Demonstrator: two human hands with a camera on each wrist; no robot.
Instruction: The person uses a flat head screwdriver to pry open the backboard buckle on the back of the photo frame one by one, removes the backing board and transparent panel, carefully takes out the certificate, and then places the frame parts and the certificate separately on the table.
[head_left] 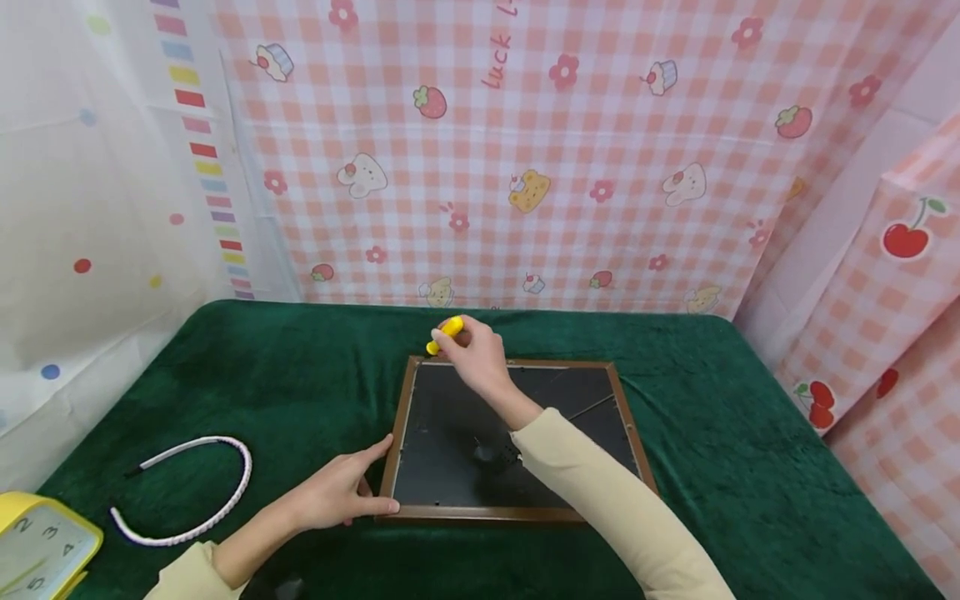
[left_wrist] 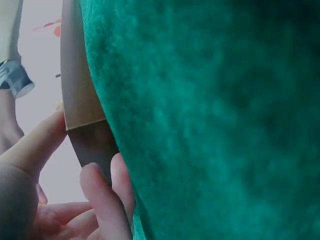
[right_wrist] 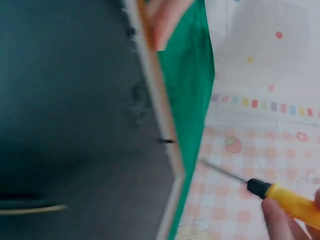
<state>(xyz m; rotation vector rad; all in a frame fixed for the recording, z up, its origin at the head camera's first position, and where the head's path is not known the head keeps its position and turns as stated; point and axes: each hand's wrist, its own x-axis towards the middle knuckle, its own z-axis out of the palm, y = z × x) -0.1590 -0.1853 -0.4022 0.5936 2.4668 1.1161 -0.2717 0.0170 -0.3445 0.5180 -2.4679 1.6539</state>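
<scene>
A brown-rimmed picture frame (head_left: 517,512) lies with its black backing (head_left: 450,433) facing up on a green cloth. My left hand (head_left: 337,492) grips its near left corner, fingers spread along the left side and the near edge. In the left wrist view, fingertips press on the brown rim (left_wrist: 82,100) at the corner joint. My right hand (head_left: 480,358) reaches across the backing and holds a yellow-handled screwdriver (head_left: 452,327) at the far left corner. The right wrist view shows its thin metal shaft and black collar, the screwdriver (right_wrist: 292,202) pointing toward the frame's edge (right_wrist: 170,145).
A white headband (head_left: 243,467) lies on the green cloth (head_left: 300,358) to the left. A yellow clock (head_left: 90,533) stands at the near left edge. Behind the table hangs a pink checked curtain (head_left: 480,150). Small dark tabs line the frame's inner rim.
</scene>
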